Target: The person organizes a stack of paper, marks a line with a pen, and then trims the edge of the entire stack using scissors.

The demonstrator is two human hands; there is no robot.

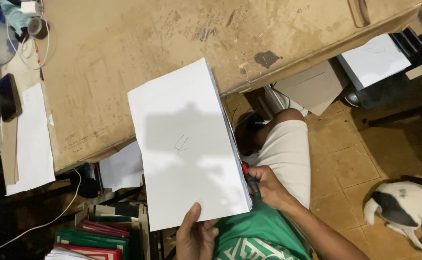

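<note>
A thick stack of white paper sheets [187, 144] is held up in front of me, tilted, with a faint pencil mark near its middle. My left hand [195, 236] grips the stack at its lower edge, thumb on top of the top sheet. My right hand [267, 187] is at the stack's right edge, closed on a tool with a red and black handle [249, 180] that meets the edge of the sheets. What kind of tool it is cannot be told.
A large worn cardboard-covered table [138, 53] lies beyond the stack. A phone [7, 96], cables and a white sheet [31, 139] sit at its left. Green and red books [93, 238] are stacked below. A black-and-white dog [408, 207] lies on the tiled floor at right.
</note>
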